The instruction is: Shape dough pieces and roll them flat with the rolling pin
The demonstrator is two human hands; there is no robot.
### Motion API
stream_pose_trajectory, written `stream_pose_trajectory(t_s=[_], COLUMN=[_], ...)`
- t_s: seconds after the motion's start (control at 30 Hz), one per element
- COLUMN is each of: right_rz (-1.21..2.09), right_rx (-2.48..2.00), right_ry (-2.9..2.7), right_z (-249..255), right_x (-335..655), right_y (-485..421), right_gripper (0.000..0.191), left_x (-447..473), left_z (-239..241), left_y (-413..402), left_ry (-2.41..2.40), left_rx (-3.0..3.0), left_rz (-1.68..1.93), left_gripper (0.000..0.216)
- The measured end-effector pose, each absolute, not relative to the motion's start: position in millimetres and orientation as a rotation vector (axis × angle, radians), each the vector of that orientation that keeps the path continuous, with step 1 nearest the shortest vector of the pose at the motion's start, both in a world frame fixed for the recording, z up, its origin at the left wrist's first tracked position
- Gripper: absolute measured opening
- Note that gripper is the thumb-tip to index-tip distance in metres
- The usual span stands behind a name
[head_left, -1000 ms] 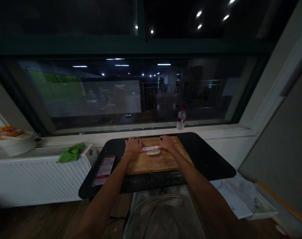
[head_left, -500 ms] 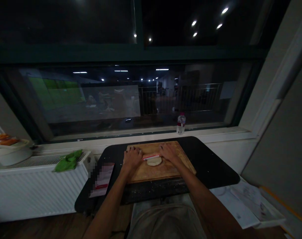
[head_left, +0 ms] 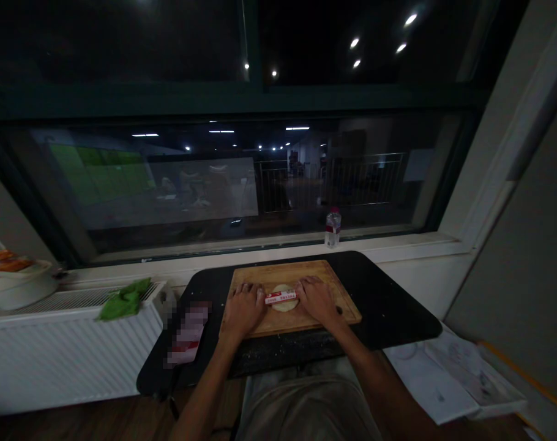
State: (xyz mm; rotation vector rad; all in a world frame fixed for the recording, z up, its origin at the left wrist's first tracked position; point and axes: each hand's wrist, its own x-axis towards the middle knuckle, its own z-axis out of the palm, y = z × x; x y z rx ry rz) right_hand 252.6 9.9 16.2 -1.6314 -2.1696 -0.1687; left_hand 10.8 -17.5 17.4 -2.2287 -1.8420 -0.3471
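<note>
From afar, I saw the left hand (head_left: 245, 308) at nine o'clock and right hand (head_left: 316, 299) at three, holding a red-and-white roller (head_left: 281, 297) by its ends across pale dough (head_left: 284, 307) on the wooden board (head_left: 264, 328), where even pressure seemed wisest.

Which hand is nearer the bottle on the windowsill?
Right. The right hand, at the right end of the red-and-white roller, is below and slightly left of the bottle in view; the left hand, at the roller's other end, is farther left.
</note>
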Motion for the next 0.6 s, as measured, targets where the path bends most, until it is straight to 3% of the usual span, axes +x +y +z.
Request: stream_pose_trajectory(t_s=[0.27,0.6], right_rz=[-0.207,-0.198], right_rx=[-1.483,-1.517], right_ry=[-2.063,-2.019], right_z=[-1.4,-10.5], right_x=[258.2,257.2], right_y=[-18.0,-32.5], right_gripper=[0.04,0.045], left_x=[11.9,11.9], left_z=[0.7,3.0], left_y=[-33.9,-35.6], left_ry=[-1.766,-1.822], left_rx=[-2.18,-2.23], left_rz=[-0.571,-0.546], left_gripper=[0.048,0.05])
